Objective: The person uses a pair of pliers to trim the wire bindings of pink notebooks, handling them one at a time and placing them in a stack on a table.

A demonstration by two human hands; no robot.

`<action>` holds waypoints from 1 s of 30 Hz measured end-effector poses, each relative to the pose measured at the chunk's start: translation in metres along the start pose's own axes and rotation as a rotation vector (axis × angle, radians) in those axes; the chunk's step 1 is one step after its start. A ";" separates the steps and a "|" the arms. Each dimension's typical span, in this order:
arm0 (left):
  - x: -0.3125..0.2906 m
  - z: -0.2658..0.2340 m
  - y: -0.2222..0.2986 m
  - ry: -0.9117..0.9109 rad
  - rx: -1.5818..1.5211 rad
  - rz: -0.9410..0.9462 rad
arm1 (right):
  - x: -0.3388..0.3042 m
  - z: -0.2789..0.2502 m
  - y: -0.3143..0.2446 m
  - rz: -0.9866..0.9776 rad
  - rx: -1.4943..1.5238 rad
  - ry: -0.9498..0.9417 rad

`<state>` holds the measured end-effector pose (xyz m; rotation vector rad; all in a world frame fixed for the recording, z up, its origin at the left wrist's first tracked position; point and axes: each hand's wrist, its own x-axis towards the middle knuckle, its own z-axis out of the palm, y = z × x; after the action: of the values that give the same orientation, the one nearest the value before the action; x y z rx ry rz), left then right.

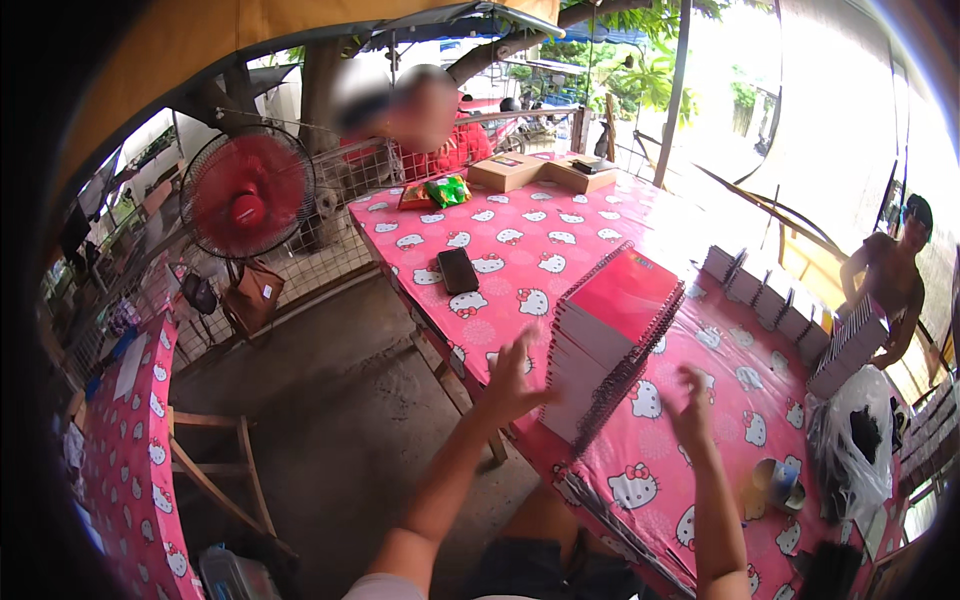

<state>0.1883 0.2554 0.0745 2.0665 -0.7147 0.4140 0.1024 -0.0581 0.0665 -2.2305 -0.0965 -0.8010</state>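
Observation:
A tall stack of spiral-bound notebooks point(632, 290) with a red and pink top cover stands near the front edge of the pink table. Coils of wire binding show along its sides. My left hand point(515, 380) is at the stack's left side, fingers spread, close to its lower part; whether it touches is hard to tell. On the other side, my right hand point(690, 405) hovers apart from the stack with its fingers open. Neither hand grips anything.
A dark phone point(457, 271), green snack packet point(448, 191) and cardboard boxes point(505, 172) lie farther back. More notebook stacks point(765, 290) line the right, near a co-worker point(897, 265). A plastic bag point(855, 435) and cup point(772, 478) sit front right. A fan point(248, 195) stands left.

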 end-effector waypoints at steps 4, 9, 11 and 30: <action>-0.027 0.021 -0.042 -0.414 0.206 -0.191 | -0.030 0.048 0.021 0.138 -0.130 -0.227; -0.027 0.043 -0.059 -0.340 -0.126 -0.165 | -0.001 0.092 0.036 0.227 -0.127 -0.228; -0.027 0.044 -0.060 -0.392 -0.279 -0.204 | 0.006 0.100 0.033 0.184 -0.104 -0.256; 0.031 0.154 -0.030 -0.518 -0.056 0.181 | -0.013 0.023 0.093 0.403 0.004 0.101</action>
<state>0.2351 0.1297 -0.0132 2.0777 -1.2100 -0.0537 0.1323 -0.1064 -0.0115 -2.1022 0.3873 -0.6841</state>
